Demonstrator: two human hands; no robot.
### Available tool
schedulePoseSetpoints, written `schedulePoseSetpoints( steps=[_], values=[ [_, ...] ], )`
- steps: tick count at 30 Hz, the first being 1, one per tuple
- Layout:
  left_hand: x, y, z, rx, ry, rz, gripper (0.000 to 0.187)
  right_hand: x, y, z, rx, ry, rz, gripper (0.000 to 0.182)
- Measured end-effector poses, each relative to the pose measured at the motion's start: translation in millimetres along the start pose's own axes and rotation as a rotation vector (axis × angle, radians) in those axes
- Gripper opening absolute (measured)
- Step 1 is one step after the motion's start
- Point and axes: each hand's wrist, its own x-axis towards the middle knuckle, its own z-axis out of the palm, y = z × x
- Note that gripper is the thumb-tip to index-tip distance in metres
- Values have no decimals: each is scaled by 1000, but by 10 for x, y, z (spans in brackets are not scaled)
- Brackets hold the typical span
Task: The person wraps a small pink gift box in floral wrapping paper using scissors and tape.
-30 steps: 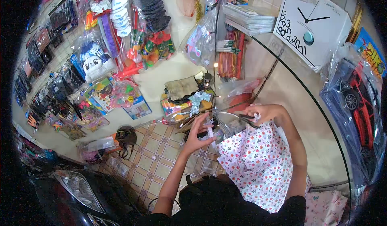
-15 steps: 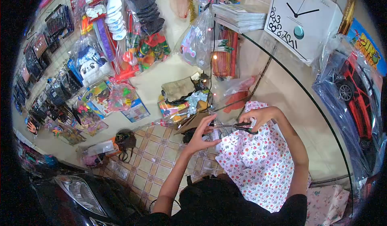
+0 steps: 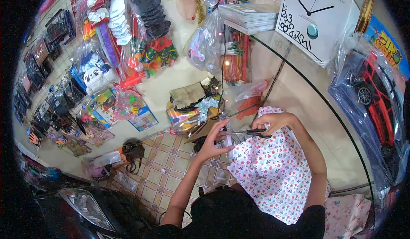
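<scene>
My right hand (image 3: pixel 275 123) grips black-handled scissors (image 3: pixel 255 132), their blades pointing left toward my other hand. My left hand (image 3: pixel 212 144) curves in a C shape, thumb and forefinger apart, with a clear, shiny strip (image 3: pixel 229 140) between their tips; I cannot tell exactly what it is. The scissor blades reach in by this strip. Below my right hand, white floral paper (image 3: pixel 277 170) with small red and orange flowers drapes from the glass edge down toward my body.
A curved glass tabletop (image 3: pixel 326 98) spans the right. On it are a clock box (image 3: pixel 318 21), a wrapped red toy car (image 3: pixel 378 106) and stacked booklets (image 3: pixel 250 19). Bagged goods (image 3: pixel 158 51) hang at left. A motorbike headlight (image 3: pixel 85 205) is at lower left.
The scissors have closed, their handles now nearer together. My left hand stays almost in place. The view has shifted slightly.
</scene>
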Motion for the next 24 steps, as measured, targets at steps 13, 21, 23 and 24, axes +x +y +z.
schedulePoseSetpoints(
  steps=[13,21,23,24],
  values=[
    [78,-166,-28,-121,46,-20,93,-65,146,-20,32,161,72,29],
    [216,-222,-7,453,152,62,95,207,-169,160,-307,400,515,33],
    [332,-209,80,495,31,22,98,396,-56,313,-475,596,399,40],
    [395,-222,118,528,-23,46,99,495,10,376,-558,693,338,44]
  ],
)
